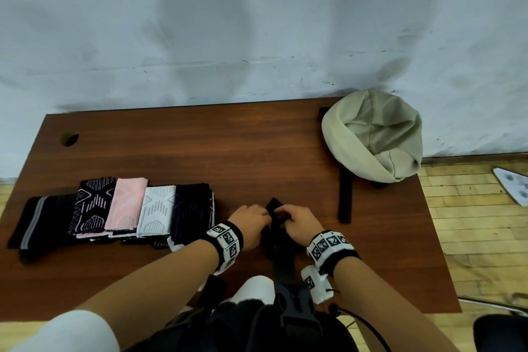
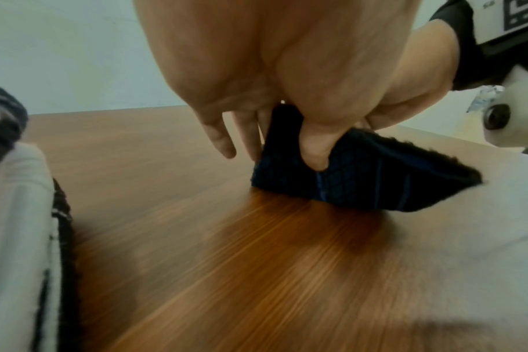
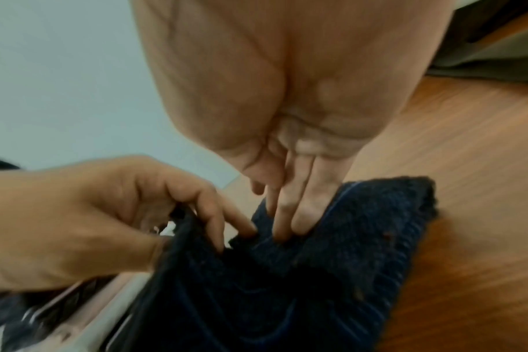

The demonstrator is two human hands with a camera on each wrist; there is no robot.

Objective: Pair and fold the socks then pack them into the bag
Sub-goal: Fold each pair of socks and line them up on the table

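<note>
A dark navy sock (image 1: 273,205) lies on the brown table (image 1: 200,146) near the front middle, and both hands hold it. My left hand (image 1: 253,220) pinches its left edge between thumb and fingers; in the left wrist view the sock (image 2: 362,185) is lifted into a fold off the wood. My right hand (image 1: 297,223) grips the right side, with its fingers (image 3: 286,221) tucked into a crease of the sock (image 3: 362,250). The beige bag (image 1: 374,134) stands open at the back right corner, well apart from both hands.
A row of folded socks lies at the left: black with a grey stripe (image 1: 37,220), black patterned (image 1: 91,206), pink (image 1: 127,203), white (image 1: 155,208), navy (image 1: 194,208). The bag's black strap (image 1: 345,197) runs toward the front. A cable hole (image 1: 69,138) is far left.
</note>
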